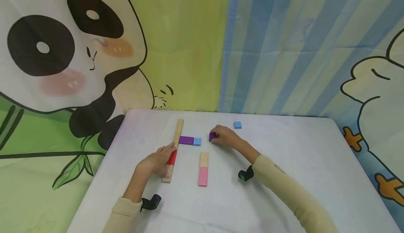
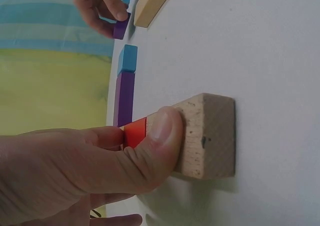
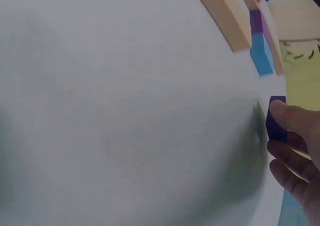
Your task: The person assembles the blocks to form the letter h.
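A long row of wooden blocks [image 1: 178,128], natural wood with a red block [image 1: 171,158] in it, lies on the left. My left hand [image 1: 159,160] rests on this row, its thumb pressing the near wooden part [image 2: 192,121] and its fingertips touching farther up beyond the red section. From the row's right side extends a purple block [image 1: 186,140], with a light blue block [image 1: 197,142] at its end. My right hand [image 1: 225,136] pinches a smaller purple block [image 3: 270,128] between thumb and fingers, to the right of that blue block.
Nearer me, a natural wood block [image 1: 204,159] and a pink block [image 1: 203,177] lie end to end. A single blue block [image 1: 237,125] sits near the back edge of the white table [image 1: 284,149]. Cartoon-printed curtains [image 1: 180,50] hang behind.
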`<state>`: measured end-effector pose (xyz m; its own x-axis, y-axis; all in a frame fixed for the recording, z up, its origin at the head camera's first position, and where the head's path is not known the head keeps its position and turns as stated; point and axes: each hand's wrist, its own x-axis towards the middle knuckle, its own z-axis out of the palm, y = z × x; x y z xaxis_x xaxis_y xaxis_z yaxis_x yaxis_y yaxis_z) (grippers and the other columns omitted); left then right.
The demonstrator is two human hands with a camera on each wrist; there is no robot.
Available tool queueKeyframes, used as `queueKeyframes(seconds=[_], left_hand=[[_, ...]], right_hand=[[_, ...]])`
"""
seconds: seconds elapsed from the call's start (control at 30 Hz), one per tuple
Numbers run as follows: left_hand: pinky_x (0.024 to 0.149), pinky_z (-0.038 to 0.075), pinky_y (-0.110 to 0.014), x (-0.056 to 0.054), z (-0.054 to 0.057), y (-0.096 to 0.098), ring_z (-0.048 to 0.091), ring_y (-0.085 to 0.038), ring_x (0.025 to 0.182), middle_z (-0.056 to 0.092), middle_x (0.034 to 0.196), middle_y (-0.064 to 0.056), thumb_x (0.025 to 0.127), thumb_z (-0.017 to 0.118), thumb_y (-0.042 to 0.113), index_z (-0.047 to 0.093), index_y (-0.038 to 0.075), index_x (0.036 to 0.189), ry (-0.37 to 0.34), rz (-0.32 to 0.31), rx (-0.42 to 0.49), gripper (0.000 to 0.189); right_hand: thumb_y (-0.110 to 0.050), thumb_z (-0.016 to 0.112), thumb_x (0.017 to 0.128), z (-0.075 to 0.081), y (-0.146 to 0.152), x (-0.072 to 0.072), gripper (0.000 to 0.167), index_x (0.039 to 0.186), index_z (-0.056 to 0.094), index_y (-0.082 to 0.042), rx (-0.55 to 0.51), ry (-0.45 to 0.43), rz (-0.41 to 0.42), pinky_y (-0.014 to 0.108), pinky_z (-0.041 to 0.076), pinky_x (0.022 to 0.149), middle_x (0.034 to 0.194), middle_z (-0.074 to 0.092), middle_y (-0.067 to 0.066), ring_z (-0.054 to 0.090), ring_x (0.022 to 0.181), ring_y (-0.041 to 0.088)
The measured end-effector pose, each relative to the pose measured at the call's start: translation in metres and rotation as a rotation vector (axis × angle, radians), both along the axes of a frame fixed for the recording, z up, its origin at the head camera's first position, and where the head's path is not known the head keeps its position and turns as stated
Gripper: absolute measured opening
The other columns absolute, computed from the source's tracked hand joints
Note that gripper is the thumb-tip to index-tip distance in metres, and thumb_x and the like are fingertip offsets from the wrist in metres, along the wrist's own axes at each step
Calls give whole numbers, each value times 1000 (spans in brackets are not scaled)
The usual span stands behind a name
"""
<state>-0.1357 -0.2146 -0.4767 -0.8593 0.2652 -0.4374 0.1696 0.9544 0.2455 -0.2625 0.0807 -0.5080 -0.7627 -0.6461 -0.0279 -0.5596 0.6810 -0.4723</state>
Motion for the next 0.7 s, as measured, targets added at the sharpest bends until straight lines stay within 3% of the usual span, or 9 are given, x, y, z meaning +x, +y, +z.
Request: queueKeyframes(seconds=[0.2,0.7], left_hand=[[104,46,-53,-1,-1,0,25,-37,147,14,165,-6,66,88,26,28,8,152,-2,7,23,106],[102,47,-54,-1,1,0,25,-37,147,14,164,-6,66,88,25,28,8,152,-2,10,24,106]], right_hand=[[-22,73,87,2,-13,10,37,118,66,-4,-19,-9,16,32,55,85,105,65,8,60,93,16],[-22,74,86,-1,-17,14,36,116,67,-4,-35,33,40,30,55,82,103,66,8,61,91,15]])
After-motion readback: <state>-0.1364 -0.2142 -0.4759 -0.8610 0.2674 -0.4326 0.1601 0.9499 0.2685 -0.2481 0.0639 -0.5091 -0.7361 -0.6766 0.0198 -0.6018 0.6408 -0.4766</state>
